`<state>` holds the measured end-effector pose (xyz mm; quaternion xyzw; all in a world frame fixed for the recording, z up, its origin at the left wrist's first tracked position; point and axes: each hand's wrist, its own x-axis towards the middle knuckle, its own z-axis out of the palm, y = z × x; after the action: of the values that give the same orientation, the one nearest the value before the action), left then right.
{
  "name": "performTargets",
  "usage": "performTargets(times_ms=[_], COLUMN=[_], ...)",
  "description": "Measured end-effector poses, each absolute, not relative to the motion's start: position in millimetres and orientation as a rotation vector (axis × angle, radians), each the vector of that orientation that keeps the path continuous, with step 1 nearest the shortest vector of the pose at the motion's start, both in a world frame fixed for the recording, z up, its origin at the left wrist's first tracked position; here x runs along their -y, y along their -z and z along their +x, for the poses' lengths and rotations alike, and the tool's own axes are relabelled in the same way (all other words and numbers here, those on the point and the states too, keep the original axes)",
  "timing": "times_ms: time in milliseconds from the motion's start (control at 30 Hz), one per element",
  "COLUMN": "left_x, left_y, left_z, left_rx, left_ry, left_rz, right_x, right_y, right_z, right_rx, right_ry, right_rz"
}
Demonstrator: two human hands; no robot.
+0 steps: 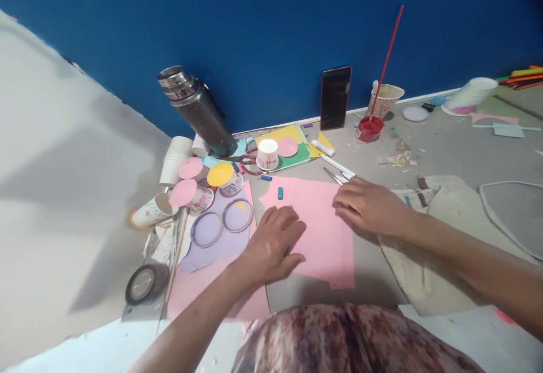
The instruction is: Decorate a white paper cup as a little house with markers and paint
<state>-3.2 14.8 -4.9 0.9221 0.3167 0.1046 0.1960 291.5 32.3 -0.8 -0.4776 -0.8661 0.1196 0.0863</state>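
Pink sheet (320,231) lies flat on the table (458,158), partly beneath both hands. Left hand (275,243): loosely spread at its left edge, nothing grasped. Right hand (372,204): fingers curled at its right edge, beside the scissors (334,176); whether they pinch anything cannot be told. Sheet judged light, limp, easily creased; best held by opposite edges.

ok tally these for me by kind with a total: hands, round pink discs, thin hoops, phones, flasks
Hands: 2
Round pink discs: 3
Thin hoops: 2
Phone: 1
Flask: 1
Total: 9
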Motion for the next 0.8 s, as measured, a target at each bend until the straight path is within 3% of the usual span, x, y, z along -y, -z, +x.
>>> performTargets(times_ms=[200, 467, 567, 800], left_x=[4.5, -25.1, -22.1, -7.5], left_y=[29.4, 30.1, 27.5, 20.6], left_z=[27.5, 4.2, -1.0, 11.1], left_rx=[-1.088, -0.620, -0.543, -0.579], left_ry=[-0.137, -0.076, -0.050, -0.101], left_rz=[2.619, 2.664, 2.622, 2.602], right_x=[0.6, 40.0, 31.8, -30.2], right_y=[18.1, 18.3, 7.0, -16.5], right_z=[280.8, 268.0, 263.4, 261.9], right_rx=[2.662, 2.666, 2.657, 2.672], right_ry=[-0.299, -0.558, -0.719, -0.477], right_rz=[-1.208, -1.178, -1.141, -1.419])
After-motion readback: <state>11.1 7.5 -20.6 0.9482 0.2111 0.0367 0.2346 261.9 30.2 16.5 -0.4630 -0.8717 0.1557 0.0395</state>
